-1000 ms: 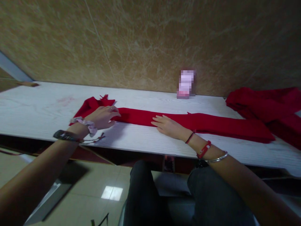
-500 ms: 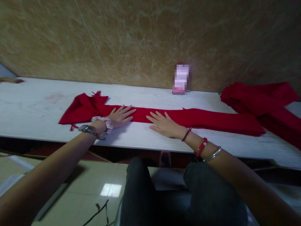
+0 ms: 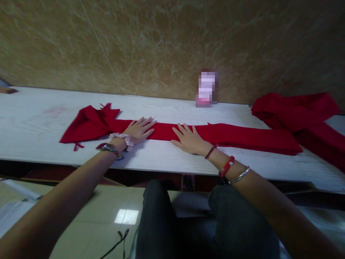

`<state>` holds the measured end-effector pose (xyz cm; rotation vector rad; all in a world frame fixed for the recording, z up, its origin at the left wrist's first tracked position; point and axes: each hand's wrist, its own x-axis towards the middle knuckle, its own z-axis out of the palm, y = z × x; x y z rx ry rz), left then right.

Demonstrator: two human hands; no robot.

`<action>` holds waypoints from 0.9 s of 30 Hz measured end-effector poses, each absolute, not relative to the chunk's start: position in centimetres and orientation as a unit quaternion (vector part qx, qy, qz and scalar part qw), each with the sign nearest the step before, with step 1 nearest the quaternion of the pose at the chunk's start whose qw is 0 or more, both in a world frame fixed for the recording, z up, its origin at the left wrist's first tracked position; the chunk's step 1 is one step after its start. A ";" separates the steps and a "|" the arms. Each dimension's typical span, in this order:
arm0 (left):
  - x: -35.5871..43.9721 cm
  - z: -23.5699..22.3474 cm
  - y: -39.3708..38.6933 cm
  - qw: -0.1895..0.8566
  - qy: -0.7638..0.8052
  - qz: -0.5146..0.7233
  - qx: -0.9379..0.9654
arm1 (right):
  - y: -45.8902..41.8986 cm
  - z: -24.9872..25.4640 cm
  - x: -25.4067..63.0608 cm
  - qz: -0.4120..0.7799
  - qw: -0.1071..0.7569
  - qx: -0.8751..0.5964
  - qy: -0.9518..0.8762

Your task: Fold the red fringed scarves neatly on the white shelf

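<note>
Fingers spread wide, we rest our left hand [image 3: 138, 130] and right hand [image 3: 192, 140] atop the red scarf [image 3: 242, 136], which lies roughly parallel to the table's [image 3: 153, 160] front edge.

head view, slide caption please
Left hand and right hand rest, fingers spread, on a long red cloth atop a white table.

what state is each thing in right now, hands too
left hand: open, flat on the red scarf
right hand: open, fingers spread on the scarf
red scarf: laid lengthwise, mostly flat, left end rumpled
other red cloth: heaped loosely
scrunchie: worn at the left wrist
pixelated item: state unclear
</note>
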<state>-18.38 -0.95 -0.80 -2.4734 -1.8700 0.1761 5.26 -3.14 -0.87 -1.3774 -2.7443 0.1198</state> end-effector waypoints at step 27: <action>-18.5 -0.6 -0.9 -0.024 -0.631 0.045 -0.774 | -3.5 0.6 15.4 -0.057 -0.028 -0.564 -0.823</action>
